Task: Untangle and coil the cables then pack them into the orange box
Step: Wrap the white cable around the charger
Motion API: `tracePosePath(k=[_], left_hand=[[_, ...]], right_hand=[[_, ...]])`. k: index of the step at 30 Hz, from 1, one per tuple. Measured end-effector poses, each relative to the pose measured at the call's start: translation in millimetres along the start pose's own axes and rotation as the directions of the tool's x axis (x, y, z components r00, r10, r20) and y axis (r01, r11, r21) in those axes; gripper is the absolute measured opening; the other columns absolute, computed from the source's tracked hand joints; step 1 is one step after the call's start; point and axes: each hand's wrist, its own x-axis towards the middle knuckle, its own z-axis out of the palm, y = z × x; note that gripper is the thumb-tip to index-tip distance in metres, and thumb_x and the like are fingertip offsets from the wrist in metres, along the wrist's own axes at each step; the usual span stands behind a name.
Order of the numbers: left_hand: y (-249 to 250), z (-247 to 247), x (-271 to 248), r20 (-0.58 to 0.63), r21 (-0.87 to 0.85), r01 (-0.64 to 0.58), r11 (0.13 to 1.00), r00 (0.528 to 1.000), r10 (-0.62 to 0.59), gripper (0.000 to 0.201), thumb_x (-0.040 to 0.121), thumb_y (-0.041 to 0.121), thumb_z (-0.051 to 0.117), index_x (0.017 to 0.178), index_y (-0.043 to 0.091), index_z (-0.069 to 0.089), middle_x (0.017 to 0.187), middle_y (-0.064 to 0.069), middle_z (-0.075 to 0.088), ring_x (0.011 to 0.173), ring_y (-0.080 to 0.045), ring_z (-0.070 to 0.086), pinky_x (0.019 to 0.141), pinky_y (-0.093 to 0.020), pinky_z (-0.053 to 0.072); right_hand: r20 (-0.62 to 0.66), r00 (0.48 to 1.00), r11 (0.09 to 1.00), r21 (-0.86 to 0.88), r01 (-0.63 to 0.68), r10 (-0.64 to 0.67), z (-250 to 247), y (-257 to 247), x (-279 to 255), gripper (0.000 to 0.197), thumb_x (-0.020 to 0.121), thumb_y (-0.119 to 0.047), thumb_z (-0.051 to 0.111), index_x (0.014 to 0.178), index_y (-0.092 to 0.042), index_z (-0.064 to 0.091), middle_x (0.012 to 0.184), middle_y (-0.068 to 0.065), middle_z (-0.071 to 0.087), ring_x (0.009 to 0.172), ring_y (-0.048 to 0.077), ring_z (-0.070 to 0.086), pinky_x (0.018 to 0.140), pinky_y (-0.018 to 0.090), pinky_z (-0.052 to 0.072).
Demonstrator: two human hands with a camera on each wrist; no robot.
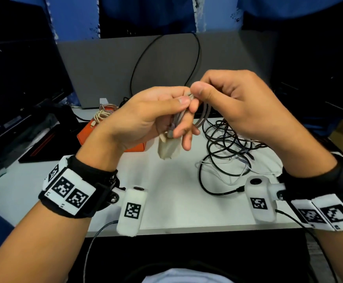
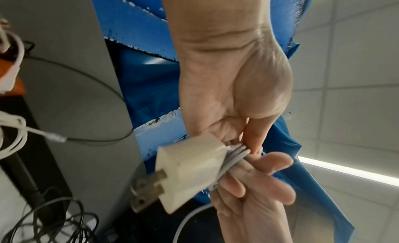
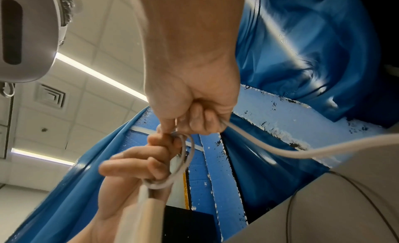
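Fingers (image 1: 184, 101) of both hands pinch a grey cable coil (image 1: 204, 116) above the white desk (image 1: 166, 180), blue curtains (image 1: 74, 15) behind.

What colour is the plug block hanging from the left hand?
Off-white plug block, clearest in the left wrist view.

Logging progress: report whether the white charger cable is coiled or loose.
Mostly coiled: the white charger cable hangs in loops from the left hand; the right hand pinches its top.

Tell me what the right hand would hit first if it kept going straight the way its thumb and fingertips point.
Almost at once, the left hand: the right hand points left, both pinching the grey cable coil above the white charger plug. Depth looks shared, since both touch the coil.
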Motion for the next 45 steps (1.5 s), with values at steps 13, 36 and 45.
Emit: tracePosePath(k=[13,36,45], left_hand=[[-0.7,26.7,9.0,-0.074,-0.483,-0.122,0.867,0.992,0.098,0.049,0.109,0.022,0.024,0.111,-0.004,0.066,0.046,0.009,0.049,0.038,-0.003,0.05,0.075,-0.025,0.054],[-10.0,3.9,16.9,-0.511,0.655,0.217,0.724,0.833,0.212,0.023,0.11,0.018,0.037,0.103,0.009,0.057,0.088,0.007,0.073,0.077,-0.006,0.069,0.065,-0.016,0.048],[-13.7,-19.2,6.4,-0.203,0.394,0.276,0.876,0.956,-0.21,0.047,0.11,0.032,0.041,0.08,0.002,0.059,0.057,-0.004,0.033,0.052,-0.015,0.032,0.05,-0.02,0.033]], right_hand=[[-0.173,0.978,0.992,0.024,0.126,-0.12,-5.9,-5.7,1.5,0.04,0.109,-0.032,0.047,0.075,-0.012,0.053,0.065,-0.009,0.044,0.064,0.002,0.042,0.061,0.02,0.034],[0.249,0.968,0.984,-0.167,0.059,-0.016,29.4,21.3,3.2,0.017,0.105,-0.027,0.056,0.091,-0.019,0.062,0.061,-0.011,0.05,0.06,0.003,0.05,0.058,0.018,0.034],[0.151,0.987,0.997,0.025,-0.067,0.063,18.5,42.3,9.2,0.023,0.097,-0.038,0.069,0.094,-0.017,0.058,0.062,0.001,0.047,0.058,0.007,0.038,0.057,0.024,0.034]])
